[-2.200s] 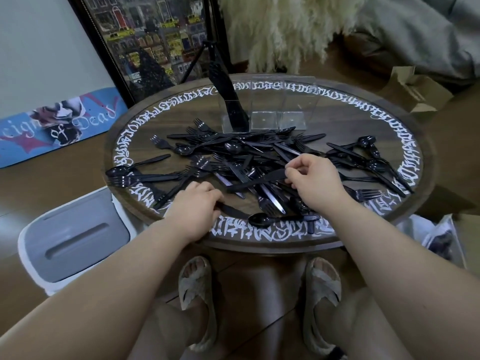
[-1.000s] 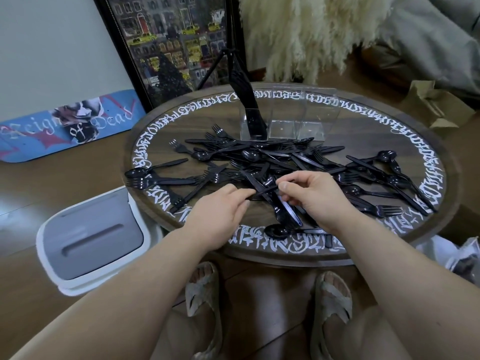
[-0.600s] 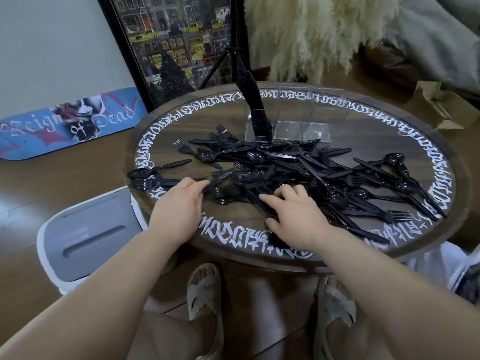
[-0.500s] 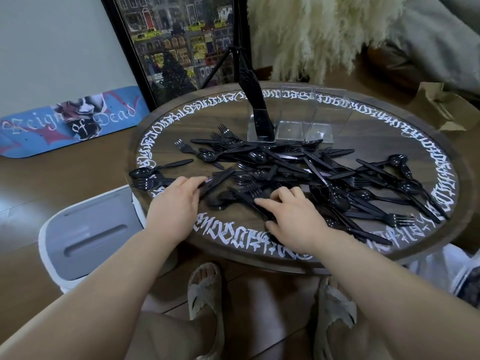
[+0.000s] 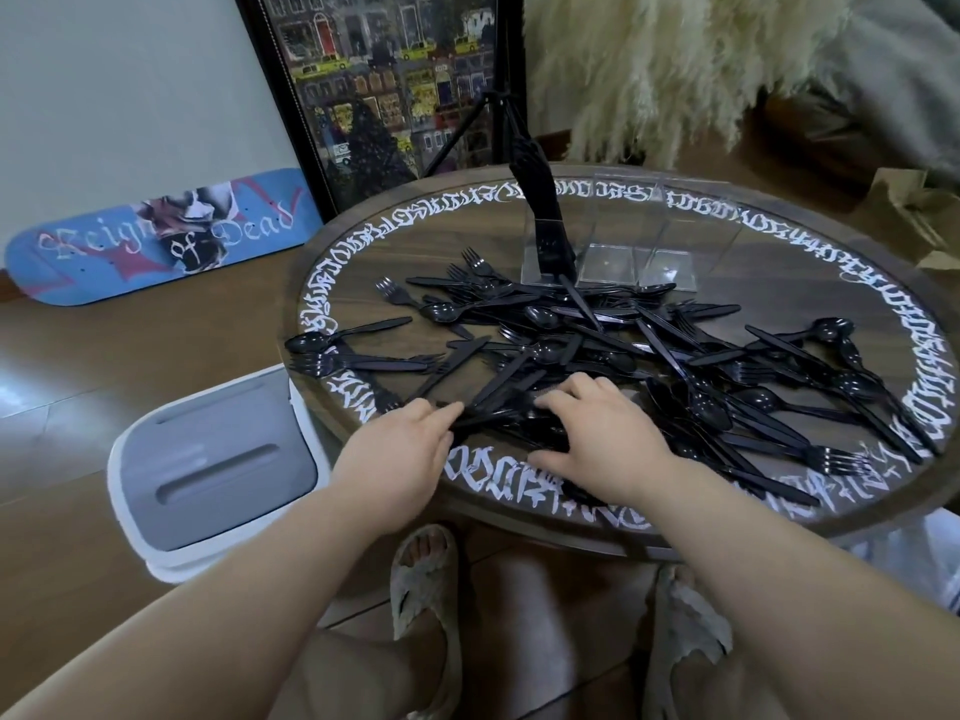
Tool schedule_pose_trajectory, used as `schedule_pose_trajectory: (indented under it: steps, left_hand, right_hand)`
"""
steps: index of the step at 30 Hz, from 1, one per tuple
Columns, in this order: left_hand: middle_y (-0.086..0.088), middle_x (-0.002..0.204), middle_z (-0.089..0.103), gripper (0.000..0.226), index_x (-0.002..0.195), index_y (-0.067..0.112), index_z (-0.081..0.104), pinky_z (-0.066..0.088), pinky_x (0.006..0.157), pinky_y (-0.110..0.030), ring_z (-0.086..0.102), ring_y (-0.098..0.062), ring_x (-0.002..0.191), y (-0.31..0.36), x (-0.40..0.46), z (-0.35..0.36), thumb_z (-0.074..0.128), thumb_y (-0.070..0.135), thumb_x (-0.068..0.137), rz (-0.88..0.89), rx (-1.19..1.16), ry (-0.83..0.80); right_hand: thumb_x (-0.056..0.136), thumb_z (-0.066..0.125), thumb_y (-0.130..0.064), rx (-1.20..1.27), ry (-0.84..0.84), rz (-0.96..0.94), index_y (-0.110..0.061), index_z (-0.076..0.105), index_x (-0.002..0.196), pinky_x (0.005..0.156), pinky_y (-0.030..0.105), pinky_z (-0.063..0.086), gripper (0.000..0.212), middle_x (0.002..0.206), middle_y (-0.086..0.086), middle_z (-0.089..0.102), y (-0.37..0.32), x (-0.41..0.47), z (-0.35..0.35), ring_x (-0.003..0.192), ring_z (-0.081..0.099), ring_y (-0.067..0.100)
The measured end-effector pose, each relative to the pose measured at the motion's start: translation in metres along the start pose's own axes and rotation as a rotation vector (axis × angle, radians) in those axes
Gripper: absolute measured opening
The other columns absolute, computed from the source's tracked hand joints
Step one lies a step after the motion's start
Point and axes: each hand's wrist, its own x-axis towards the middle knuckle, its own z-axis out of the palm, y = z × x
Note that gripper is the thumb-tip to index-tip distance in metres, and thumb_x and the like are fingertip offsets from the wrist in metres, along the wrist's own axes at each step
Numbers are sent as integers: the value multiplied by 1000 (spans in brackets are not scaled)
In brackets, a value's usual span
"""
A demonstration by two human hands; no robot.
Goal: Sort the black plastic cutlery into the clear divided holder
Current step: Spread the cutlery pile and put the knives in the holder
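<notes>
Black cutlery (image 5: 613, 350) on a dark wood-grain table (image 5: 779, 283) ringed with white gothic lettering; clear holder (image 5: 634, 236); blue skateboard deck (image 5: 156, 236) with red streaks and pale script; white bin (image 5: 208, 485), grey lid; beige slippers (image 5: 426, 589)

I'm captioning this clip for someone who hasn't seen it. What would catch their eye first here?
First, the sprawling heap of black plastic cutlery across the round wooden table with white lettering round its rim. Next, both hands at the heap's near edge: the left hand touching pieces, the right hand spread on top. Behind the heap stands the clear divided holder, with cutlery only in its left compartment.
</notes>
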Motion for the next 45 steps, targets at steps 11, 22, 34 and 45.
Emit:
schedule_pose_trajectory:
  steps: [11,22,34,45]
  left_hand:
    - [-2,113,54,43,143,27,41,44,81,-34,56,-25,102,-20,1,-9,38,28,101,-36,-37,66]
    - [-9,121,54,39,139,15,48,37,86,-28,52,-26,111,-52,15,-26,37,24,102,-286,-170,160]
    - [1,109,56,38,137,30,49,39,75,-28,54,-21,103,-37,18,-34,38,26,101,-210,-221,247]
    - [8,98,48,44,141,25,45,39,85,-26,51,-14,98,17,32,-30,34,19,99,20,-360,109]
  right_hand:
    - [92,53,-44,32,226,-96,-26,54,132,100,36,39,43,126,-6,49,-12,28,-16,117,37,18]
    - [95,50,-30,-226,88,-180,-26,58,128,94,39,36,35,126,2,45,-46,109,-11,120,32,28]
    - [92,59,-13,75,300,-263,-12,71,106,82,40,50,18,102,6,63,-21,79,-24,96,58,28]
    - [81,75,-17,610,433,95,-33,50,78,67,11,44,30,77,-10,63,3,32,-38,69,57,3]
